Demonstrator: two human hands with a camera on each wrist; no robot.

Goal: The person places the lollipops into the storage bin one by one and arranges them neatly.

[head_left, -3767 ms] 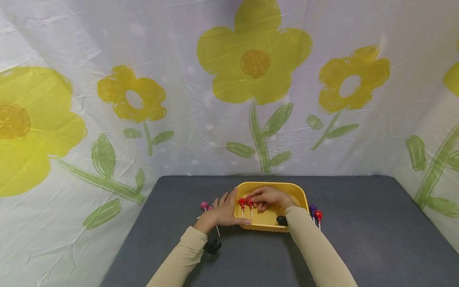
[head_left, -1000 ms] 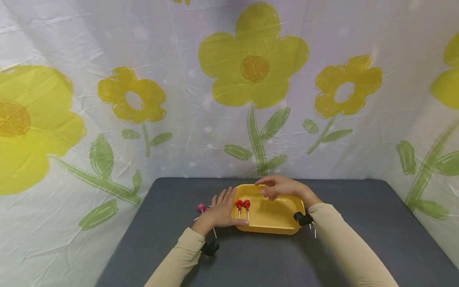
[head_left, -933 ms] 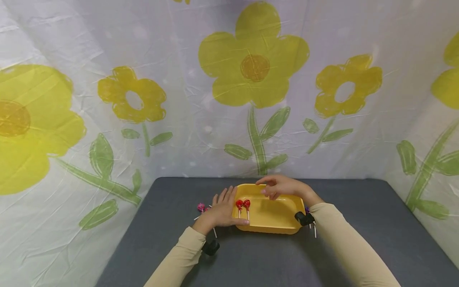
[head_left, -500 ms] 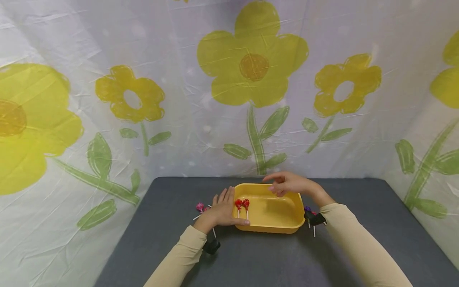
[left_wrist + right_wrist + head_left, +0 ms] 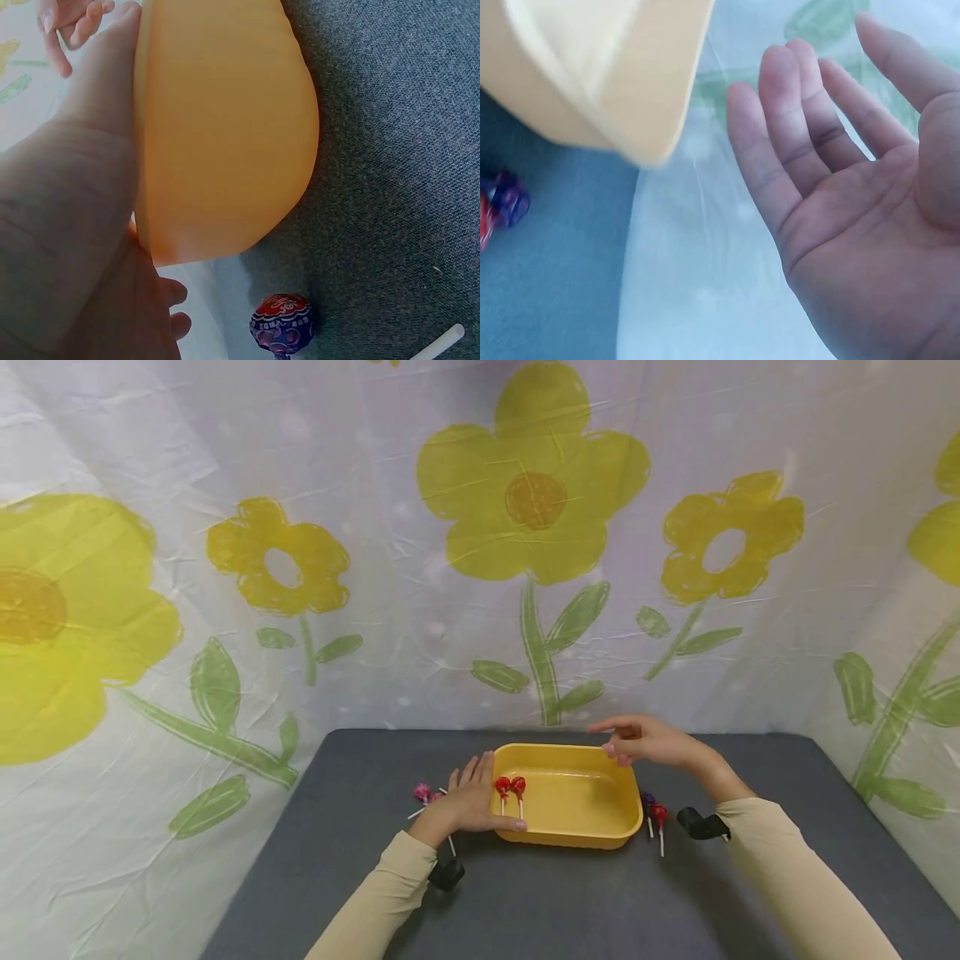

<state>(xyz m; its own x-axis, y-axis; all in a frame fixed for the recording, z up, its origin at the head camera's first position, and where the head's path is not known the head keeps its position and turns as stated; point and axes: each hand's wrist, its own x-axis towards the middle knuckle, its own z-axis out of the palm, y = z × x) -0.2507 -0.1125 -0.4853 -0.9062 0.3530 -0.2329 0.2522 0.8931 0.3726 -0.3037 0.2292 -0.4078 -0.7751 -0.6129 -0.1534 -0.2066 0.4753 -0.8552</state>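
On the far half of the grey table [image 5: 562, 902] sat the yellow tray [image 5: 577, 814], two red lollipops [image 5: 519, 786] inside at its left end, sticks pointing near. Left hand [image 5: 468, 806] was flat against the tray's left end, fingers straight, thumb at the near rim. Right hand [image 5: 648, 742] hung by the far right corner, fingers loose and spread. Hands were well apart. Purple lollipop [image 5: 648, 798] and third red lollipop [image 5: 660, 812] lay just right of the tray; more lollipops [image 5: 422, 792] lay left, partly hidden.

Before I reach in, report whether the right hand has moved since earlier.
Yes: the right hand moved rightward, from inside the yellow tray to near its far right corner.
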